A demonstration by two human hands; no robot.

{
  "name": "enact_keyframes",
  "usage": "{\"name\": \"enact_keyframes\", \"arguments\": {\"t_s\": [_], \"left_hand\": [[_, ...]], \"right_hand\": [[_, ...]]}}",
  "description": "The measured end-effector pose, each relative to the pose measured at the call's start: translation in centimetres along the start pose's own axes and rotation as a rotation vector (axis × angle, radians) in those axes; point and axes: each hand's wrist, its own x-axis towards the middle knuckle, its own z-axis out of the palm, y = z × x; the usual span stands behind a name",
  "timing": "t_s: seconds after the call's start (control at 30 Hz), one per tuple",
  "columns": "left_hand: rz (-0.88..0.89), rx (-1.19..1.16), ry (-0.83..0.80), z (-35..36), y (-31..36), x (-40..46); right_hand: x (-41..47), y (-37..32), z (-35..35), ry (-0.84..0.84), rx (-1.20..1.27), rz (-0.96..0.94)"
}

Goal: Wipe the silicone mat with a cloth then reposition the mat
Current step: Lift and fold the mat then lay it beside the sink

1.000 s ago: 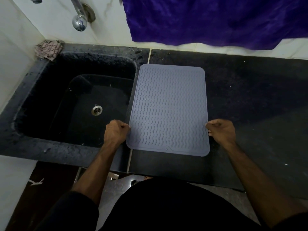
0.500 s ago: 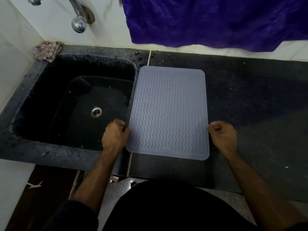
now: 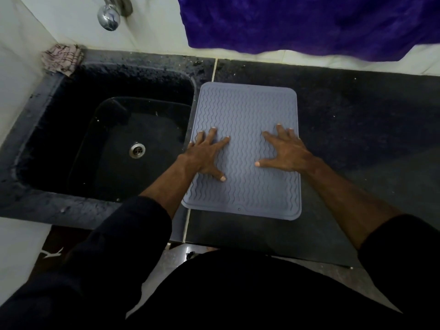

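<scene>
A grey silicone mat (image 3: 245,110) with a wavy ribbed pattern lies flat on the black counter (image 3: 357,120), its left edge along the sink rim. My left hand (image 3: 206,154) rests flat on the mat's left half with fingers spread. My right hand (image 3: 284,150) lies flat on the right half, fingers spread too. Neither hand holds anything. A crumpled checked cloth (image 3: 62,58) sits on the sink's far left corner, away from both hands.
A black sink (image 3: 71,110) with a metal drain (image 3: 137,150) lies left of the mat. A chrome tap (image 3: 109,16) juts from the tiled wall above it. A purple fabric (image 3: 309,22) hangs over the wall behind the counter.
Both hands have let go of the mat's side edges and now lie flat and spread on its top surface. The mat sits flat in about the same place.
</scene>
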Motion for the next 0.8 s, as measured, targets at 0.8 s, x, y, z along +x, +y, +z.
{"name": "enact_keyframes", "arguments": {"t_s": [0.8], "left_hand": [[-0.026, -0.029, -0.044, 0.6, -0.1, 0.7]], "right_hand": [[0.1, -0.3, 1.5, -0.011, 0.018, 0.033]]}}
